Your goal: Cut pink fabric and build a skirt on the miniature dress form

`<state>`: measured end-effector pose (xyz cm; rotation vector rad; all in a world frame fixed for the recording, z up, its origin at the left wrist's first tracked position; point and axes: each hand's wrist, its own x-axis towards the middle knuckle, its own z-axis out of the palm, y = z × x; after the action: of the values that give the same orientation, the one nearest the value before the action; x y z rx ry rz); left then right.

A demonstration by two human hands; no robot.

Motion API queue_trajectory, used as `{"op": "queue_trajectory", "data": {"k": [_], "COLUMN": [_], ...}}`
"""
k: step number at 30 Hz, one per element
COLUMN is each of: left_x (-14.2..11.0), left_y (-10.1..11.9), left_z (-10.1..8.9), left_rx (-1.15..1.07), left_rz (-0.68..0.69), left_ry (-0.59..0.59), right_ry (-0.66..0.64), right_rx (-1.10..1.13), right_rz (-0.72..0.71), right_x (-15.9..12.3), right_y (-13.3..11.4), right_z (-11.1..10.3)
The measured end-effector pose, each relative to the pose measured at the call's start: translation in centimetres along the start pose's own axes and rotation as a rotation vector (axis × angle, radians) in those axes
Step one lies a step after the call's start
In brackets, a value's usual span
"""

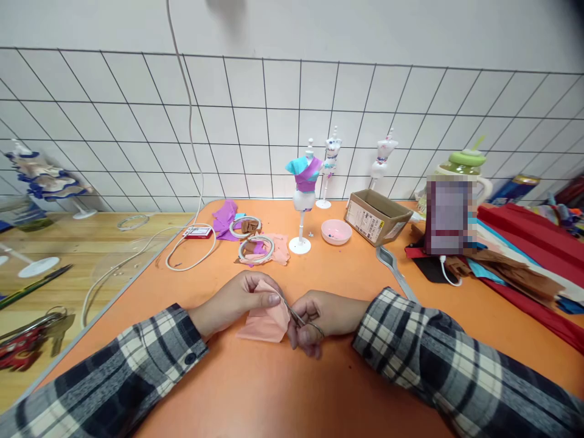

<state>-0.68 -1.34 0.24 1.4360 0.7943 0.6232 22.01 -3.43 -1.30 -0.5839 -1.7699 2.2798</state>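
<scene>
My left hand (249, 299) pinches a piece of thin peach fabric (264, 324) between thumb and fingers. The fabric hangs down over the orange table mat. In my right hand (314, 316) is a small pair of metal scissors (298, 319), with fingers in the handle loops. The blades point up and left along the fabric's right edge, and their tips are partly hidden by the fabric and left hand. Behind the hands stands a small white dress form (303, 198) wrapped in purple and turquoise cloth.
Rolls of tape (256, 250) lie on scraps at back left. A pink bowl (336, 232), a cardboard box (378, 216) and a grey strap-like item (396, 272) are at back right. Further right are a propped phone (449, 216) and folded fabrics (533, 243). Keys (57, 328) lie left.
</scene>
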Motion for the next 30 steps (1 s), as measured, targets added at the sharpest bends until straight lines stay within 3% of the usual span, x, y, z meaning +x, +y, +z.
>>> {"op": "queue_trajectory", "data": {"k": [4,9,18,30], "left_x": [-0.08,-0.24,-0.14,-0.19], "left_y": [0.05,0.4,-0.37,0.23], "left_z": [0.03,0.36,-0.1,0.29], "left_rx": [0.006,0.005,-0.042,0.006], "left_rz": [-0.04,-0.067,-0.026,-0.009], "left_ry": [-0.03,-0.051,0.031,-0.058], "right_ry": [-0.062,-0.005,0.012,0.03], "right_rx": [-0.04,-0.057,-0.053,-0.047], "right_rz": [-0.028,0.024,0.003,0.052], "right_x": [-0.05,0.1,0.01,0.35], "right_y": [-0.12,0.0,-0.43,0.02], "right_z": [-0.03,0.06,0.12,0.34]}}
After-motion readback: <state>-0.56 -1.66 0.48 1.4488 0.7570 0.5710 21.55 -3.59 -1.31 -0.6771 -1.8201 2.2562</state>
